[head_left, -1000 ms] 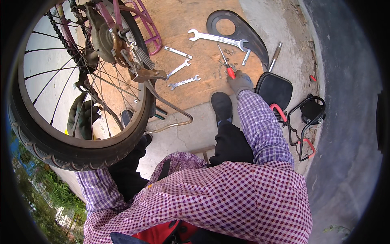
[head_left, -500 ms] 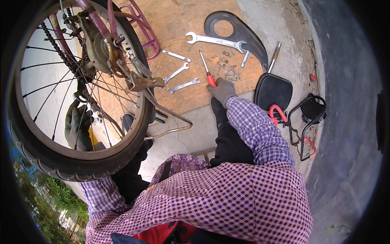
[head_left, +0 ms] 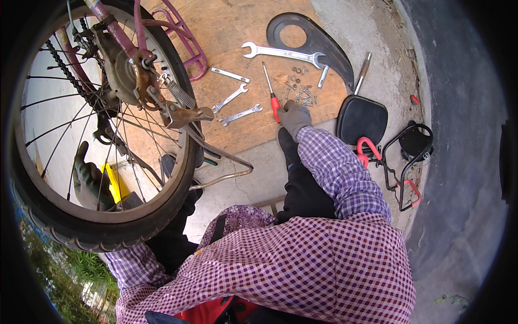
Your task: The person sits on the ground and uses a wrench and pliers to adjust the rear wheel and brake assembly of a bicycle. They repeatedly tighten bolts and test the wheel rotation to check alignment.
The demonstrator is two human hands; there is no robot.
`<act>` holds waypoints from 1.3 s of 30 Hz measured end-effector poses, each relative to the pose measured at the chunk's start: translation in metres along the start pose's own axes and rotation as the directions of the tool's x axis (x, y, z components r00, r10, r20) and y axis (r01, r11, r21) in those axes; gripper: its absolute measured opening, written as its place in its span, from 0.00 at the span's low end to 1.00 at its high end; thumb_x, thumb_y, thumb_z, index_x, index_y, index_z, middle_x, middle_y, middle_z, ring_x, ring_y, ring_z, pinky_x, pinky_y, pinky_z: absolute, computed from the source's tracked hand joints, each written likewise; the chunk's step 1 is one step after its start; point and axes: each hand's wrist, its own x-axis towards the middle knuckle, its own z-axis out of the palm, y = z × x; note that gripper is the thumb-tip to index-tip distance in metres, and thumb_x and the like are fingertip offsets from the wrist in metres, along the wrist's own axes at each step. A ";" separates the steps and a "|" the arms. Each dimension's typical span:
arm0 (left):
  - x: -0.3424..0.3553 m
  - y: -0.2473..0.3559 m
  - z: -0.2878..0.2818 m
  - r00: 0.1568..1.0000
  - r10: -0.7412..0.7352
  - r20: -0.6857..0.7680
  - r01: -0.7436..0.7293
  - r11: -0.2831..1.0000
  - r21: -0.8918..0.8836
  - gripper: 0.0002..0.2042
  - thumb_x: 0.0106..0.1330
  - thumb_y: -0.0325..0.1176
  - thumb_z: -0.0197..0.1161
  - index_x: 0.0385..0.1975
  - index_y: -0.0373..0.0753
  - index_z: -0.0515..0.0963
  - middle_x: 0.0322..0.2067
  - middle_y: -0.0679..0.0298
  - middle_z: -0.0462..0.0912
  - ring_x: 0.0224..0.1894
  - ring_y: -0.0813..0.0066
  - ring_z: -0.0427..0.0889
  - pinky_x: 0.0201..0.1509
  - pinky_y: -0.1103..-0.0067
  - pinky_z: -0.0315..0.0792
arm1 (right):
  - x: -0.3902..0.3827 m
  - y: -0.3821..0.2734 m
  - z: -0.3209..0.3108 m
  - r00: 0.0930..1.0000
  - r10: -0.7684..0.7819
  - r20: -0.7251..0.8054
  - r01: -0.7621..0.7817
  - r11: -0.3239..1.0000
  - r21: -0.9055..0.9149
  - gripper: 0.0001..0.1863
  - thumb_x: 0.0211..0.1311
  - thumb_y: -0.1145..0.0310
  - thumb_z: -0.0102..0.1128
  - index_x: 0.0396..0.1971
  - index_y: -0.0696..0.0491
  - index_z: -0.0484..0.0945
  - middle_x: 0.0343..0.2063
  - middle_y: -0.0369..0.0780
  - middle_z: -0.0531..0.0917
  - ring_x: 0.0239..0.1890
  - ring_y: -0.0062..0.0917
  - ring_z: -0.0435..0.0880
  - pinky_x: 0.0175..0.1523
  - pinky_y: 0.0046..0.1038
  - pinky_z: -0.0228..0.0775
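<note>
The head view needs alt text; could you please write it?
A grey-gloved right hand is at a red-handled metal screwdriver near silver wrenches on a brown wooden board. A dark-gloved left hand shows behind a spoked, black-tyred bicycle wheel.

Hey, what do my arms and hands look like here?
Your left hand is gloved in dark greenish-grey, your right hand in lighter grey. The forearm sleeves are purple-and-white checked; above them, a maroon-and-white checked garment covers the upper arms.
</note>
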 end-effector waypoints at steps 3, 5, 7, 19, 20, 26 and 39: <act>-0.002 -0.001 -0.004 1.000 -0.006 -0.026 0.007 0.999 0.034 0.16 0.77 0.35 0.55 0.60 0.38 0.76 0.24 0.77 0.62 0.21 0.91 0.57 0.24 0.89 0.52 | -0.004 0.001 -0.005 1.000 -0.008 -0.023 0.009 0.998 0.059 0.24 0.62 0.46 0.63 0.41 0.55 0.81 0.41 0.51 0.85 0.47 0.45 0.84 0.52 0.43 0.75; -0.004 -0.002 -0.007 0.999 -0.009 -0.043 0.011 0.999 0.050 0.16 0.77 0.35 0.56 0.60 0.38 0.76 0.24 0.77 0.63 0.21 0.91 0.58 0.24 0.89 0.52 | -0.007 -0.001 -0.006 0.998 -0.024 -0.050 0.027 0.997 0.077 0.25 0.60 0.46 0.64 0.39 0.56 0.81 0.39 0.51 0.85 0.45 0.46 0.85 0.51 0.43 0.75; -0.005 -0.003 -0.007 0.998 -0.010 -0.058 0.014 0.998 0.062 0.16 0.77 0.35 0.56 0.60 0.38 0.76 0.24 0.76 0.64 0.21 0.91 0.59 0.24 0.89 0.53 | -0.008 -0.002 -0.007 0.995 -0.042 -0.090 0.049 0.996 0.072 0.25 0.57 0.46 0.67 0.36 0.57 0.81 0.36 0.52 0.86 0.44 0.46 0.85 0.49 0.42 0.75; -0.008 -0.011 -0.003 0.991 -0.032 -0.130 0.045 0.994 0.100 0.16 0.77 0.36 0.57 0.59 0.37 0.77 0.24 0.75 0.69 0.21 0.91 0.62 0.23 0.90 0.55 | 0.025 0.016 -0.025 0.902 -0.048 -0.428 0.115 0.985 0.131 0.19 0.65 0.53 0.61 0.50 0.48 0.81 0.39 0.47 0.87 0.43 0.41 0.87 0.50 0.40 0.76; -0.008 -0.011 -0.003 0.990 -0.033 -0.134 0.047 0.994 0.103 0.16 0.77 0.36 0.57 0.59 0.37 0.77 0.25 0.75 0.70 0.20 0.92 0.62 0.23 0.90 0.55 | 0.030 0.016 -0.029 0.894 -0.029 -0.446 0.088 0.990 0.111 0.19 0.65 0.53 0.62 0.51 0.47 0.81 0.39 0.46 0.87 0.42 0.40 0.87 0.49 0.39 0.77; -0.009 -0.013 -0.001 0.987 -0.041 -0.157 0.060 0.991 0.122 0.16 0.77 0.37 0.58 0.59 0.37 0.77 0.25 0.74 0.72 0.20 0.92 0.64 0.22 0.91 0.56 | 0.054 0.010 -0.048 0.936 -0.149 -0.318 0.107 0.984 -0.145 0.20 0.69 0.54 0.55 0.58 0.39 0.79 0.49 0.47 0.82 0.51 0.42 0.83 0.54 0.43 0.75; -0.003 -0.008 -0.005 0.982 -0.055 -0.181 0.081 0.987 0.142 0.17 0.76 0.38 0.59 0.58 0.36 0.77 0.26 0.72 0.78 0.19 0.92 0.68 0.21 0.92 0.59 | 0.042 -0.011 -0.051 0.958 -0.092 -0.272 0.002 0.949 -0.315 0.13 0.67 0.65 0.58 0.49 0.44 0.82 0.50 0.45 0.81 0.53 0.39 0.84 0.51 0.41 0.79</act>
